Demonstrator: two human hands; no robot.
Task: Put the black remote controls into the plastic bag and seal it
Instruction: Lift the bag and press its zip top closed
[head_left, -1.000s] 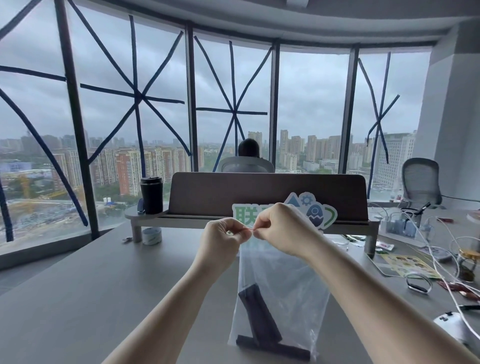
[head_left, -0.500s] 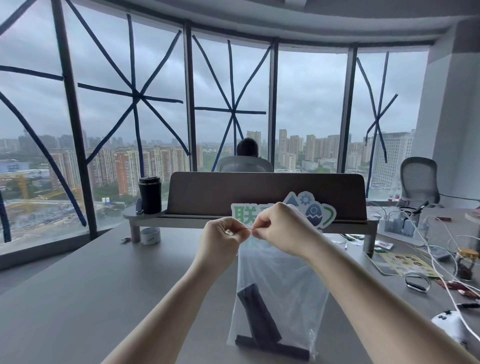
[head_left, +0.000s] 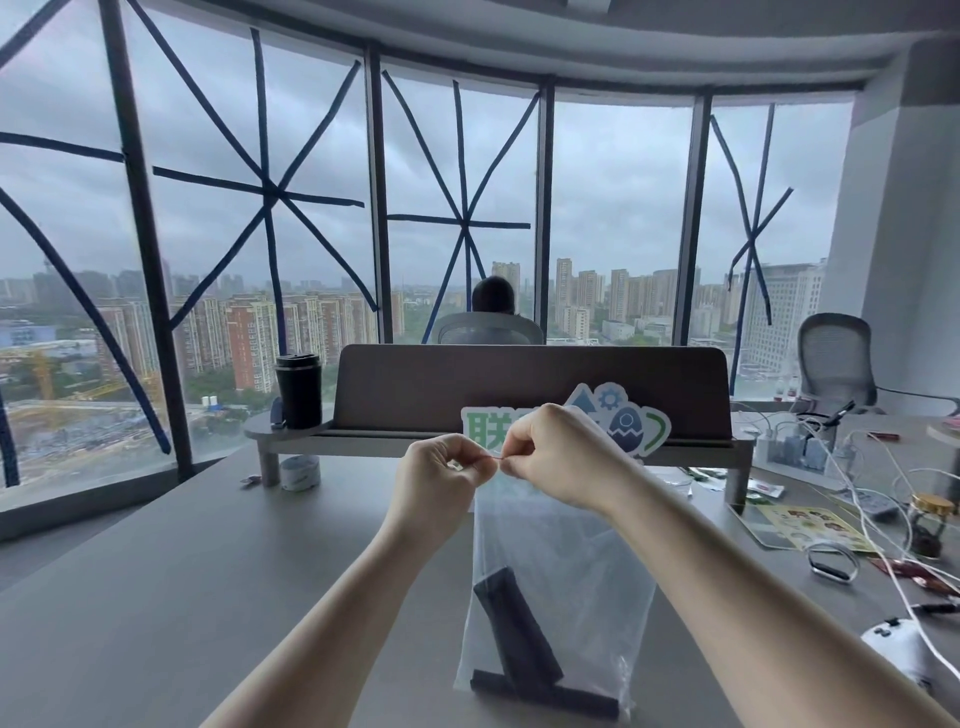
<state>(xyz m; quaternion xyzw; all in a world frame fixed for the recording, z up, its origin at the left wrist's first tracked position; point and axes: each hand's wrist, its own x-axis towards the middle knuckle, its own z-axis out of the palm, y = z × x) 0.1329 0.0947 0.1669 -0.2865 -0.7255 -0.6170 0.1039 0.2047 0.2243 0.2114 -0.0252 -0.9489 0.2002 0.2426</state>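
Note:
A clear plastic bag (head_left: 576, 582) hangs upright above the grey desk (head_left: 182, 597), its bottom resting near the front edge. Two black remote controls sit inside it: one (head_left: 514, 629) leans upright, the other (head_left: 545, 693) lies flat along the bag's bottom. My left hand (head_left: 441, 475) and my right hand (head_left: 556, 452) are both pinched on the bag's top edge, fingertips nearly touching in the middle. Whether the strip is closed is hidden by my fingers.
A wooden desk shelf (head_left: 519, 441) with a black tumbler (head_left: 298, 389) and a green-and-white sign (head_left: 639, 426) stands behind the bag. Cables, a jar (head_left: 930, 525), a wristband (head_left: 831, 566) and a white device (head_left: 904, 654) crowd the right side. A person sits beyond the shelf.
None of note: both hands stay pinched on the bag's top edge, and the bag and remotes hang as before.

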